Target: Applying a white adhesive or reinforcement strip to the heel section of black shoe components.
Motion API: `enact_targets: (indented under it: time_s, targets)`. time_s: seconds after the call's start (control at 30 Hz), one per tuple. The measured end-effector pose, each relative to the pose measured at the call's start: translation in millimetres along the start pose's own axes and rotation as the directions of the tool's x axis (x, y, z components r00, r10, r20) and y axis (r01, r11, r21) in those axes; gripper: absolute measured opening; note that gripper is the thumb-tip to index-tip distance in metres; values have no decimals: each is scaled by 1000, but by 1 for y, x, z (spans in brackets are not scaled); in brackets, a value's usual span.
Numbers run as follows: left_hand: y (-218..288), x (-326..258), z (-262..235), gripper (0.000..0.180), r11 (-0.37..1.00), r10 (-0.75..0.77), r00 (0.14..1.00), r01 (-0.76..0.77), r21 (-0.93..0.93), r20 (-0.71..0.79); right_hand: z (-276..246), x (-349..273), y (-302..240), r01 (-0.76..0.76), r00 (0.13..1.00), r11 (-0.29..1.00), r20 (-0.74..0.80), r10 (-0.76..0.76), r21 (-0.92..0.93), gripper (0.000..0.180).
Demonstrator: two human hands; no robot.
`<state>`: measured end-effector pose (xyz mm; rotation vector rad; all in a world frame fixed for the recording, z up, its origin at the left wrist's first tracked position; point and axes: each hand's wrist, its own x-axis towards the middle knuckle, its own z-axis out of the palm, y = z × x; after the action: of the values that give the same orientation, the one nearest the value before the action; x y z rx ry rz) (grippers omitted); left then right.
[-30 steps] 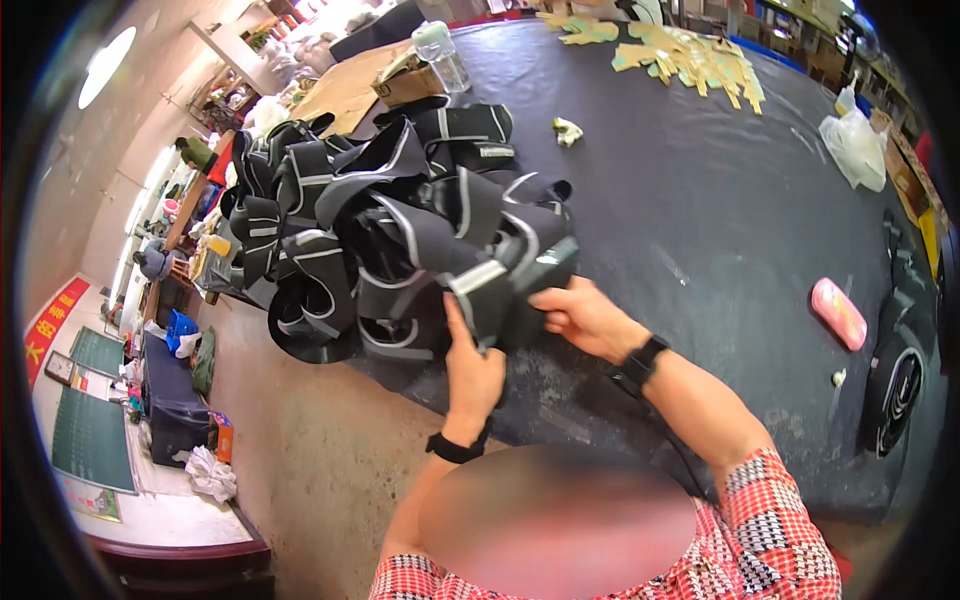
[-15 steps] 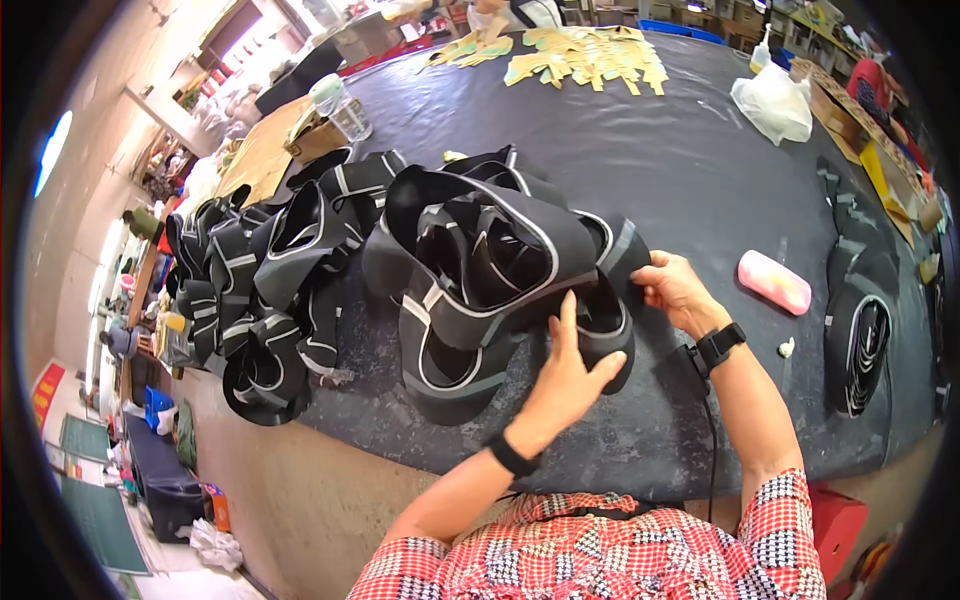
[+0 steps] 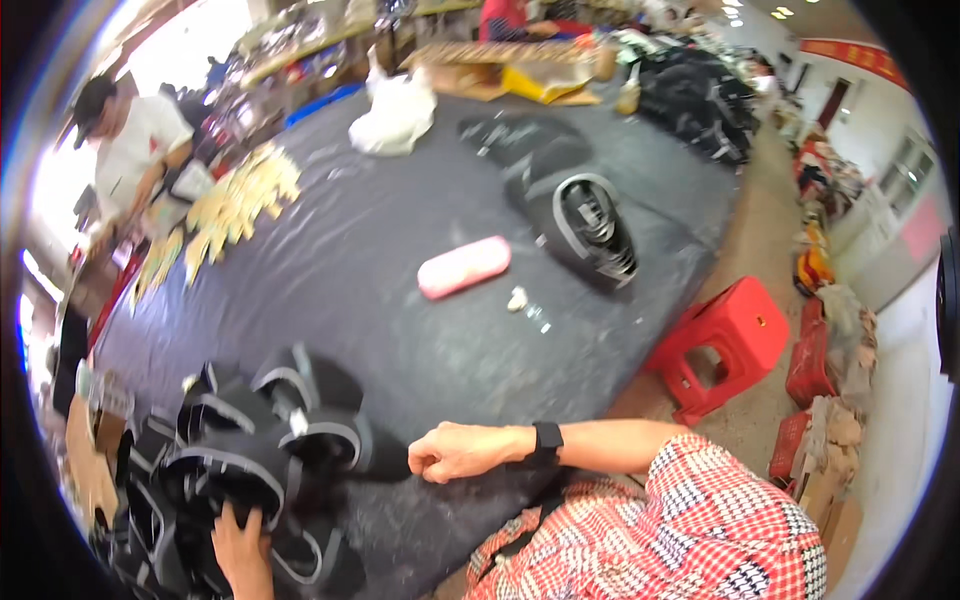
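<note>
A wide worktable (image 3: 400, 330) covered in dark, wrinkled sheeting fills the scene. At its near left edge sits a heap of black straps (image 3: 240, 470) trimmed in grey. Near the middle lies a pink case (image 3: 463, 267), with a small white scrap (image 3: 517, 298) just beside it to the right. Farther right rests a stack of black pads (image 3: 590, 225) edged in grey. On the far left, yellow cut pieces (image 3: 235, 200) spread across the cover, and a white plastic bag (image 3: 398, 112) stands at the far side.
</note>
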<state>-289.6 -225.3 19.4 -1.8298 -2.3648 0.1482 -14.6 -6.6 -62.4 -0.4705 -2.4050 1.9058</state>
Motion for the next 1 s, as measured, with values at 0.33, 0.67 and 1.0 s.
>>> enact_targets:
  time_s: [0.33,0.67,1.0]
  targets:
    - [-29,10,-121,17,992,19,941,-60,-113,-338,-57,-77,1,-18,978,908,-181,103,419,18]
    - [240,139,-34,19,-265,-116,872,435,-861,476,-75,-75,-25,106,985,829,-173,-11,550,47]
    - [290,134,3,49,408,98,988,70,-910,120,-130,-73,75,89,873,393,-262,412,915,22]
